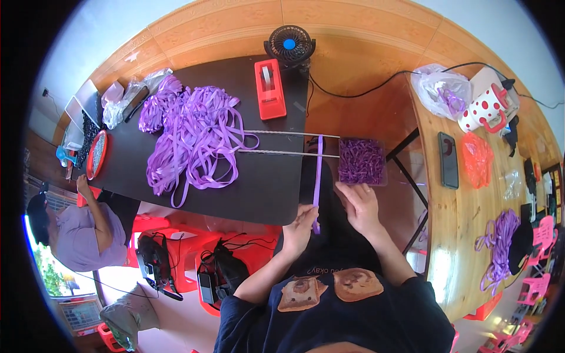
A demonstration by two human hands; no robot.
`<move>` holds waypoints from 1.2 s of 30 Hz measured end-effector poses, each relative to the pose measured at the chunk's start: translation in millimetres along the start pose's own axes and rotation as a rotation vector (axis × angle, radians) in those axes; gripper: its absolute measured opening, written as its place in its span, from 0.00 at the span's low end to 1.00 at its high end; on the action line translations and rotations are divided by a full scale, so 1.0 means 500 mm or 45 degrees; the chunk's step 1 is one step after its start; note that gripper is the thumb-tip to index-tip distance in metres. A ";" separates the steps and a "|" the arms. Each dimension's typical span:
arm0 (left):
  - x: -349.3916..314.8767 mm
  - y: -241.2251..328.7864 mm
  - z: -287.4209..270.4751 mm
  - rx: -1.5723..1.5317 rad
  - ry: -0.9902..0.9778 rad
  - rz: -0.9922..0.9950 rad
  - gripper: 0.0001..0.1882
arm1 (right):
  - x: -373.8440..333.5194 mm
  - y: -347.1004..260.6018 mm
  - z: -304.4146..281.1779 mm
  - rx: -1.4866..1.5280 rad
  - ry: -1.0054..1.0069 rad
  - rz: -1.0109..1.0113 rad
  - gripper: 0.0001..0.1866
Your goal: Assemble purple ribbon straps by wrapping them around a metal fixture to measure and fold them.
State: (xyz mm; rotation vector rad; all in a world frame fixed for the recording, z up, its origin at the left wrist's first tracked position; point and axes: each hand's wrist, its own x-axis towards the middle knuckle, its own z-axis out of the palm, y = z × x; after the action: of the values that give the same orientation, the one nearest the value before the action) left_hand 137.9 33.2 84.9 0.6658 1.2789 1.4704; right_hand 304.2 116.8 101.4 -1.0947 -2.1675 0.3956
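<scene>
A narrow purple ribbon (318,176) crosses a pair of thin, twisted metal rods (288,134) that stick out past the dark table's edge. Its lower end is pinched in the fingers of my left hand (299,229), with a short tail hanging beside them. My right hand (360,207) has its fingers stretched out at the near edge of a clear box (385,170). Small dark purple pieces (360,159) fill that box, which sits by the rods' right ends. A big tangled heap of purple ribbon (197,129) covers the rods' left ends.
On the dark table (265,188) stand a red tape dispenser (271,94) and a small fan (289,46). A wooden table (444,253) at right holds a phone (448,160), a dotted cup (484,110) and more ribbon (500,244). Another person (88,226) sits at far left.
</scene>
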 end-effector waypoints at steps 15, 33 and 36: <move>-0.015 0.020 0.003 -0.322 -0.057 -0.191 0.05 | 0.129 0.030 0.064 -0.329 0.246 -0.677 0.30; -0.026 0.037 0.004 -0.713 -0.167 -0.318 0.04 | 0.082 -0.047 0.069 -0.180 0.354 -0.711 0.28; -0.028 0.037 -0.001 -0.720 -0.193 -0.285 0.03 | 0.080 -0.054 0.065 -0.167 0.354 -0.710 0.27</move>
State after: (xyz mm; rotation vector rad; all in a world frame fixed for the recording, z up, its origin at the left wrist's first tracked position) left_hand 135.6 22.1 105.1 0.2417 0.7390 1.4686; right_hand 249.1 133.3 108.9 -0.5273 -2.1498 -0.1453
